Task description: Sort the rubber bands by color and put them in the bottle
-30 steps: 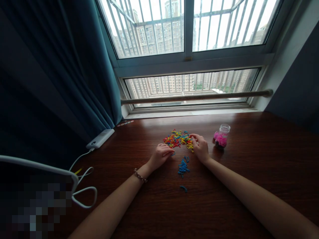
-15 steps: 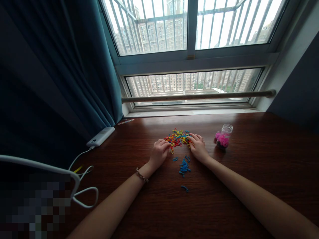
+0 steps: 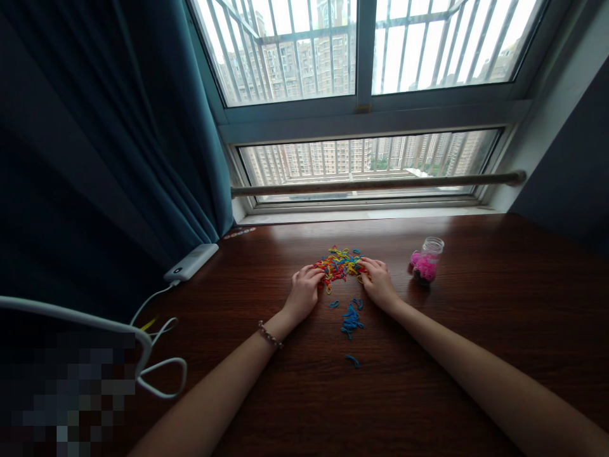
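Note:
A pile of small hair ties [image 3: 339, 264] in red, yellow, orange and blue lies on the brown wooden table. My left hand [image 3: 305, 285], with a bead bracelet [image 3: 269, 334] on the wrist, rests at the pile's left edge. Its fingers are bent and slightly apart, touching the outer ties. At the right edge sits my right hand [image 3: 378, 279], thumb and fingers apart around a few ties there. Nearer to me is a smaller heap of only blue hair ties [image 3: 351, 318]. Single blue ties lie around it, one of them [image 3: 352, 361] closest to me.
To the right stands a clear jar [image 3: 431, 259] with pink stuff inside and a pink piece beside it. A white power strip [image 3: 191, 262] with a cable lies at the left by the blue curtain [image 3: 190, 158]. A barred window and rail [image 3: 375, 186] are behind the table [image 3: 428, 374].
My left fingers have loosened from a pinch and shifted slightly at the pile's edge. My right hand's index finger has come down a little. The blue heap looks the same.

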`<state>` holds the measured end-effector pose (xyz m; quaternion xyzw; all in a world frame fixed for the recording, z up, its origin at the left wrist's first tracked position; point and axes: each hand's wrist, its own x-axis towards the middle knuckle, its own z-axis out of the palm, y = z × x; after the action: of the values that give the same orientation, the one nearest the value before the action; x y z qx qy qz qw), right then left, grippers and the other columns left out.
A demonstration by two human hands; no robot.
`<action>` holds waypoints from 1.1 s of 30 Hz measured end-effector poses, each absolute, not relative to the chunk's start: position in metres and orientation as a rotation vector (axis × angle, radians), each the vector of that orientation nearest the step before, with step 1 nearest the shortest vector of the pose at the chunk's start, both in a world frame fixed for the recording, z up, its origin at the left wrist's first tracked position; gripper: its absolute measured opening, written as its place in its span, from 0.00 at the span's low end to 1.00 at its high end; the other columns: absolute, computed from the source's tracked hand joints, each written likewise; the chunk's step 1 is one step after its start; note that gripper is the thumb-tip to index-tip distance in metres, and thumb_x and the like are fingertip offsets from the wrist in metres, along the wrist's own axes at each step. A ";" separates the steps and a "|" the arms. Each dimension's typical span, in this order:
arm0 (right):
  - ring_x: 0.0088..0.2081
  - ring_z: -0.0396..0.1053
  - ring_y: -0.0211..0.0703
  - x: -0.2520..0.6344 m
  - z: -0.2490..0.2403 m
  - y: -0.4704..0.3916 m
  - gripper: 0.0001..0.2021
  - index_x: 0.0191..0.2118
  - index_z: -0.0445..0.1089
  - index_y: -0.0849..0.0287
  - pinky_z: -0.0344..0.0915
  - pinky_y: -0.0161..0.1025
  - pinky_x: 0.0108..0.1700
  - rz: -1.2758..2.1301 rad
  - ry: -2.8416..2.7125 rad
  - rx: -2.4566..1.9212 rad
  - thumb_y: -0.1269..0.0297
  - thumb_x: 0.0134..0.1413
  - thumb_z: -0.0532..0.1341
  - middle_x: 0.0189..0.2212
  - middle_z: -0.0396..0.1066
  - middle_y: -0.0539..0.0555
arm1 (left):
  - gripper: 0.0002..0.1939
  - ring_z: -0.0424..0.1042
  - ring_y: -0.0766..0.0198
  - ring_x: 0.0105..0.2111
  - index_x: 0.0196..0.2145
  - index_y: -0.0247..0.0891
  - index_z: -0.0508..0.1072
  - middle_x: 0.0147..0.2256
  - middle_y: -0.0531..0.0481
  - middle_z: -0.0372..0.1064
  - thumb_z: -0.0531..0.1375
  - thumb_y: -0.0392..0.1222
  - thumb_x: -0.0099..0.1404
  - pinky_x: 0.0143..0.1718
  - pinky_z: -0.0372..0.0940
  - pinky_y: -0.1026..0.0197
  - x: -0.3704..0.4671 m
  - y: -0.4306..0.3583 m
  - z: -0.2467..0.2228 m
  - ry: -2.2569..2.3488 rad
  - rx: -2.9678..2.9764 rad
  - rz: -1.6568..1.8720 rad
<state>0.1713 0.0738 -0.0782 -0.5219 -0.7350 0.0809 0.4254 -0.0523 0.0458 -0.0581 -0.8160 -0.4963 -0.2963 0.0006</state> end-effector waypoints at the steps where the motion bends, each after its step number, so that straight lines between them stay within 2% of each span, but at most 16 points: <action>1: 0.48 0.57 0.49 0.172 -0.078 0.074 0.17 0.42 0.69 0.56 0.55 0.49 0.48 0.208 -1.828 -1.305 0.72 0.47 0.52 0.46 0.66 0.55 | 0.19 0.57 0.56 0.51 0.42 0.41 0.69 0.46 0.47 0.66 0.50 0.25 0.56 0.51 0.52 0.47 -0.052 0.046 -0.058 -1.545 -2.556 -0.950; 8: 0.46 0.59 0.47 0.173 -0.077 0.075 0.16 0.40 0.70 0.62 0.56 0.46 0.49 0.214 -1.791 -1.293 0.73 0.48 0.50 0.41 0.69 0.58 | 0.12 0.64 0.60 0.44 0.40 0.37 0.69 0.41 0.45 0.65 0.52 0.31 0.59 0.47 0.59 0.55 -0.051 0.045 -0.051 -1.554 -2.466 -1.280; 14: 0.41 0.62 0.47 0.173 -0.074 0.073 0.13 0.32 0.72 0.59 0.59 0.45 0.46 0.247 -1.740 -1.272 0.73 0.46 0.51 0.34 0.70 0.56 | 0.04 0.68 0.62 0.34 0.31 0.36 0.68 0.32 0.48 0.67 0.55 0.36 0.56 0.37 0.65 0.59 -0.056 0.047 -0.050 -1.782 -2.359 -1.597; 19: 0.39 0.64 0.46 0.174 -0.067 0.069 0.13 0.31 0.71 0.60 0.61 0.43 0.44 0.282 -1.650 -1.248 0.73 0.45 0.50 0.33 0.70 0.56 | 0.03 0.69 0.65 0.29 0.30 0.36 0.67 0.29 0.50 0.68 0.56 0.36 0.55 0.32 0.66 0.62 -0.057 0.050 -0.052 -1.905 -2.319 -1.826; 26: 0.36 0.65 0.44 0.171 -0.055 0.058 0.12 0.31 0.68 0.61 0.62 0.40 0.39 0.318 -1.566 -1.152 0.74 0.45 0.49 0.32 0.68 0.56 | 0.10 0.69 0.64 0.34 0.37 0.37 0.69 0.33 0.48 0.68 0.55 0.36 0.56 0.36 0.66 0.61 -0.058 0.050 -0.052 -1.814 -2.371 -1.856; 33: 0.37 0.66 0.43 0.171 -0.053 0.056 0.13 0.32 0.70 0.60 0.63 0.40 0.40 0.351 -1.578 -1.105 0.74 0.45 0.49 0.34 0.68 0.56 | 0.07 0.68 0.64 0.34 0.32 0.37 0.72 0.33 0.49 0.68 0.55 0.36 0.57 0.36 0.64 0.61 -0.059 0.049 -0.050 -1.743 -2.399 -1.732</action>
<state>0.1706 0.0560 -0.0529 -0.4684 -0.6688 0.1486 0.5579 -0.0594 0.0493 -0.0496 -0.6912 -0.5022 -0.4989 -0.1458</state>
